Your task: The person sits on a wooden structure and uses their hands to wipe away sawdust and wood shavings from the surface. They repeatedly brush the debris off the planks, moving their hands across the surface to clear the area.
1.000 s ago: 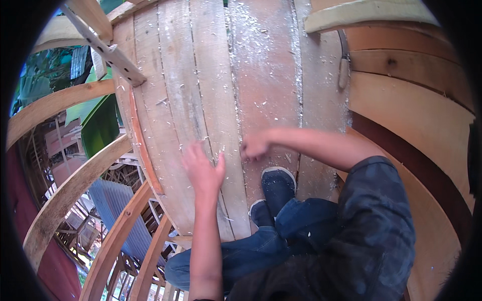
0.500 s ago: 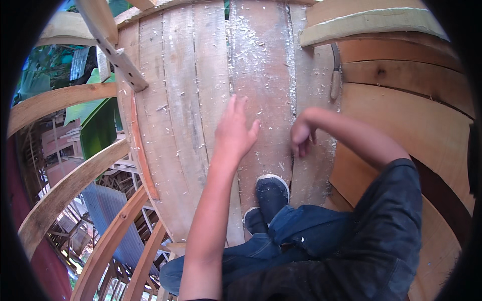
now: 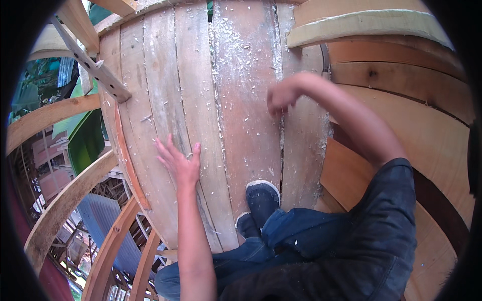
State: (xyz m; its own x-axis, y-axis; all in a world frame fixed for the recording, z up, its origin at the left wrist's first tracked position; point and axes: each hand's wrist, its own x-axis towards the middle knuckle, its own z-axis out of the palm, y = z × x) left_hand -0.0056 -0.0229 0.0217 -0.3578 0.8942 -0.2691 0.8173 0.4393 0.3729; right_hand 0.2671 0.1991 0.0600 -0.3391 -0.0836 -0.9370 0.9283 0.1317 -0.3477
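My left hand (image 3: 179,163) hovers over or lies on the wooden planks (image 3: 198,115) left of centre, its fingers spread and nothing in them. Whether it touches the wood I cannot tell. My right hand (image 3: 283,98) hangs bent at the wrist above the planks right of centre, smeared by motion, so its fingers do not show clearly. Pale wood shavings (image 3: 235,50) are scattered over the boards, thickest toward the far middle. Near the right edge lies a curved blade (image 3: 325,56); its handle is mostly hidden behind my right forearm.
Curved wooden ribs (image 3: 70,193) rise along the left side, with a slanted beam (image 3: 93,65) full of holes at the far left. Curved plank walls (image 3: 401,108) stand on the right, below a thick rib (image 3: 366,27). My shoes (image 3: 262,196) rest on the boards.
My left hand has moved left and nearer to me, its fingers spreading. The right hand has swung away from me and slightly left, its forearm now covering most of the blade's handle.
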